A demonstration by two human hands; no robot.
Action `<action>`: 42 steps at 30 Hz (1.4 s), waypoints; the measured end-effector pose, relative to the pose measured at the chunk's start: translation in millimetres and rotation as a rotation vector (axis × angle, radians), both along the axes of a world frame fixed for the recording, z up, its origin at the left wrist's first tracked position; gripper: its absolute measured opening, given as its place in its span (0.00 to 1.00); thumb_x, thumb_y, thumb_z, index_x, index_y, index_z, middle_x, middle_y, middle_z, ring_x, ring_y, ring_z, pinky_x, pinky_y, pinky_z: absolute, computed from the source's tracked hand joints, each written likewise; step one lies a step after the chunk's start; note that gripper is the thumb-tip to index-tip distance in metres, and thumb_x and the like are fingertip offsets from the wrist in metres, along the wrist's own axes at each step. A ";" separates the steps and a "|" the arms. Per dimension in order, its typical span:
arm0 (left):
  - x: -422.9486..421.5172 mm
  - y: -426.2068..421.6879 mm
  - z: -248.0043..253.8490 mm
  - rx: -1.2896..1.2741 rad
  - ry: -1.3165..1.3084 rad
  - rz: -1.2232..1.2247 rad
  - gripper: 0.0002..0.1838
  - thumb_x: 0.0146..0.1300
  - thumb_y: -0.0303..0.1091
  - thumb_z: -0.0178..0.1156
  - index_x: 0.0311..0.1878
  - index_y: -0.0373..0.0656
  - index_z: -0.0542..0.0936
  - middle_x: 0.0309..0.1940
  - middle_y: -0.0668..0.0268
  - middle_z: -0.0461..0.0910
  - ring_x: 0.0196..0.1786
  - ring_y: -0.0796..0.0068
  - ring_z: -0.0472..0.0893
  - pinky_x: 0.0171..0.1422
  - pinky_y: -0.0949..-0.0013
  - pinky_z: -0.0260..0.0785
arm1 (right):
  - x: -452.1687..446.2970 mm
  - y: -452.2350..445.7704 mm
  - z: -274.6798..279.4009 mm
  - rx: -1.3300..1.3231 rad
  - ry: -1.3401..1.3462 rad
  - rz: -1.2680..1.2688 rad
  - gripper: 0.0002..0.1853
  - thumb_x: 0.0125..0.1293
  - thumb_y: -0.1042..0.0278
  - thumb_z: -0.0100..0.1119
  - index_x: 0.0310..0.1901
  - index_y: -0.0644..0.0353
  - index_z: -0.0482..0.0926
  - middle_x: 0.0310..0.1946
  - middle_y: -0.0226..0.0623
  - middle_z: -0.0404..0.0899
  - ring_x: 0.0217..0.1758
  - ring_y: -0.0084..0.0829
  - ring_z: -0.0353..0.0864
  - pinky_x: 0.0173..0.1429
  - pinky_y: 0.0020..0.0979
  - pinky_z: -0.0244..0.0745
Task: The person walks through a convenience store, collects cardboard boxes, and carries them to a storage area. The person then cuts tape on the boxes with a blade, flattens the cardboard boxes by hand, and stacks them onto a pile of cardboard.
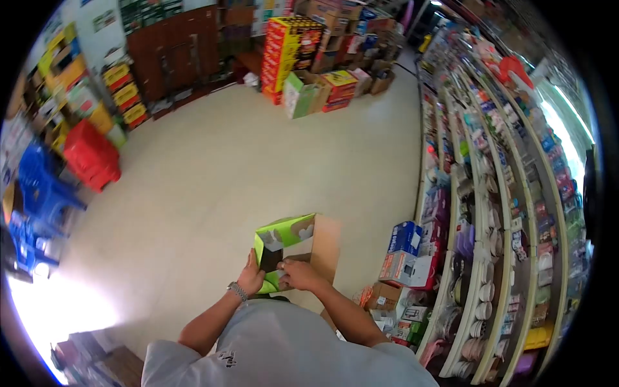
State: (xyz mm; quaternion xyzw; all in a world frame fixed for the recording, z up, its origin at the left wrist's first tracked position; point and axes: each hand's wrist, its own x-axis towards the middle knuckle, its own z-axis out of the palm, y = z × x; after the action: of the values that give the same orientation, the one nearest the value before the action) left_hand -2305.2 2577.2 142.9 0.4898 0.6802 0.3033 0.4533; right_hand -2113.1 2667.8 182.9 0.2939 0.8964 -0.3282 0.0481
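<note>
In front of my body is an open cardboard box [325, 245], bright green and white with a plain brown flap standing out on the right side. Its opening faces up toward me, and a dark patch shows inside; I cannot make out what it is. My left hand [251, 275], with a metal watch at the wrist, holds the box's left side near the front corner. At the near side, my right hand [298, 274] has bent fingers at the box's rim. Its fingertips are partly hidden.
Long shelves [480, 193] packed with household goods line the right. A blue-and-white box [404, 242] stands beside them. Stacked cartons [293, 55] and a green-white box [302, 93] are at the back. Red stools [92, 155] and blue chairs [42, 184] stand left on the pale floor [251, 155].
</note>
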 end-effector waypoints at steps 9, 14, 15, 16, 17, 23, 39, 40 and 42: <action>52.5 289.4 2.8 0.110 -0.018 -0.654 0.44 0.59 0.28 0.51 0.73 0.25 0.39 0.71 0.30 0.48 0.75 0.39 0.52 0.79 0.56 0.47 | 85.3 191.4 -1.1 -0.130 0.141 -0.549 0.18 0.58 0.65 0.67 0.49 0.59 0.79 0.43 0.46 0.83 0.44 0.46 0.82 0.47 0.38 0.76; 103.6 395.6 -17.6 0.068 0.108 -0.697 0.43 0.56 0.26 0.53 0.73 0.28 0.45 0.66 0.31 0.58 0.66 0.37 0.66 0.71 0.51 0.60 | 119.9 287.5 -26.7 -0.523 0.201 -0.841 0.18 0.58 0.65 0.69 0.49 0.60 0.81 0.36 0.48 0.83 0.41 0.41 0.83 0.46 0.36 0.77; 115.9 412.8 -34.8 0.301 0.206 -0.538 0.34 0.54 0.23 0.54 0.67 0.28 0.61 0.55 0.33 0.71 0.54 0.40 0.76 0.62 0.51 0.68 | 134.2 312.2 -46.6 -0.298 0.183 -0.769 0.18 0.58 0.65 0.69 0.48 0.61 0.81 0.36 0.48 0.83 0.40 0.39 0.83 0.45 0.35 0.77; 118.2 450.3 -36.0 0.303 0.217 -0.519 0.34 0.54 0.23 0.54 0.67 0.28 0.61 0.55 0.33 0.71 0.54 0.40 0.76 0.62 0.51 0.68 | 150.5 343.3 -67.5 -0.064 0.174 -0.683 0.17 0.57 0.65 0.69 0.48 0.61 0.81 0.35 0.47 0.83 0.39 0.37 0.83 0.45 0.34 0.76; 109.6 487.0 -31.6 0.071 0.102 -0.454 0.27 0.53 0.23 0.55 0.60 0.29 0.69 0.47 0.38 0.75 0.48 0.45 0.79 0.56 0.54 0.72 | 184.2 367.7 -96.7 0.188 0.137 -0.713 0.15 0.57 0.66 0.69 0.44 0.63 0.81 0.34 0.46 0.83 0.37 0.36 0.82 0.42 0.33 0.75; 108.7 621.3 -25.5 -0.162 -0.720 0.087 0.10 0.53 0.23 0.55 0.39 0.36 0.80 0.31 0.60 0.81 0.36 0.63 0.81 0.41 0.58 0.76 | 247.4 570.4 -17.1 -0.147 0.086 -0.677 0.10 0.57 0.67 0.65 0.38 0.63 0.80 0.38 0.50 0.81 0.42 0.49 0.81 0.46 0.44 0.75; 154.1 1057.6 53.4 -0.299 -1.350 0.026 0.27 0.55 0.16 0.54 0.62 0.32 0.71 0.57 0.53 0.78 0.55 0.59 0.80 0.62 0.57 0.74 | 306.0 958.1 53.0 0.005 -0.234 -0.783 0.18 0.58 0.81 0.52 0.50 0.61 0.80 0.47 0.52 0.81 0.53 0.49 0.80 0.58 0.40 0.75; 164.3 1091.0 56.9 -0.320 -1.345 0.001 0.27 0.55 0.16 0.54 0.62 0.32 0.71 0.57 0.53 0.78 0.55 0.59 0.80 0.62 0.57 0.74 | 303.7 979.8 56.9 -0.073 -0.296 -0.892 0.19 0.59 0.79 0.51 0.53 0.60 0.80 0.47 0.53 0.81 0.52 0.49 0.81 0.57 0.40 0.75; 182.4 1146.9 66.9 -0.369 -1.097 -0.294 0.25 0.56 0.18 0.56 0.60 0.32 0.73 0.53 0.56 0.80 0.52 0.66 0.81 0.59 0.63 0.75 | 304.3 1021.3 43.5 0.002 -0.078 -1.149 0.18 0.63 0.75 0.53 0.55 0.62 0.79 0.46 0.48 0.84 0.47 0.47 0.84 0.56 0.39 0.76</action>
State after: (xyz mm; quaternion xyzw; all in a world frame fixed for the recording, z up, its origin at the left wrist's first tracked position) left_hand -2122.7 3724.1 209.8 0.2637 0.3132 0.3228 0.8533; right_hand -1808.8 3689.0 226.4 0.7457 0.5906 -0.2900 -0.1053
